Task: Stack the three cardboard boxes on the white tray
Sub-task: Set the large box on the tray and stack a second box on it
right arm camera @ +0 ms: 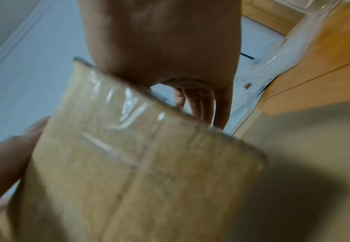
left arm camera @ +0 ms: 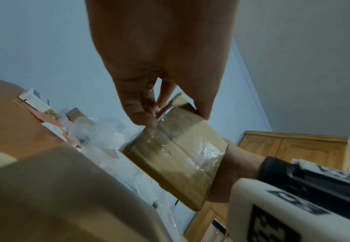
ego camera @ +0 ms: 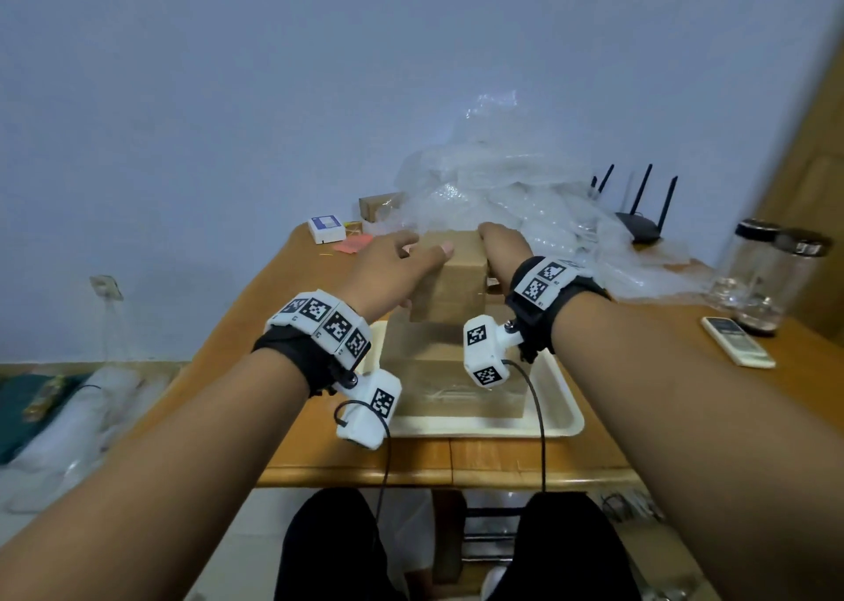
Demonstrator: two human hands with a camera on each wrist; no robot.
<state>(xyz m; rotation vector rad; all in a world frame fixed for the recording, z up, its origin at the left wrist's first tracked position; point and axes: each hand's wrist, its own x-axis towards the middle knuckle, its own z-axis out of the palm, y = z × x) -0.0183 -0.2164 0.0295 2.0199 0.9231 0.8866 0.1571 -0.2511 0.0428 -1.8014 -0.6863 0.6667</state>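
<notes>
A small taped cardboard box hangs in the air between my two hands, above a larger cardboard box that sits on the white tray. My left hand grips the small box at its left top edge, thumb on top and fingers on the side. My right hand presses its palm against the right side of the small box, with its fingers straight past the edge. Whether the larger box is one box or two, I cannot tell.
The tray lies near the front edge of a wooden table. Crumpled bubble wrap fills the back, with another small carton and a white device to its left. At the right stand a router, glass jars and a remote.
</notes>
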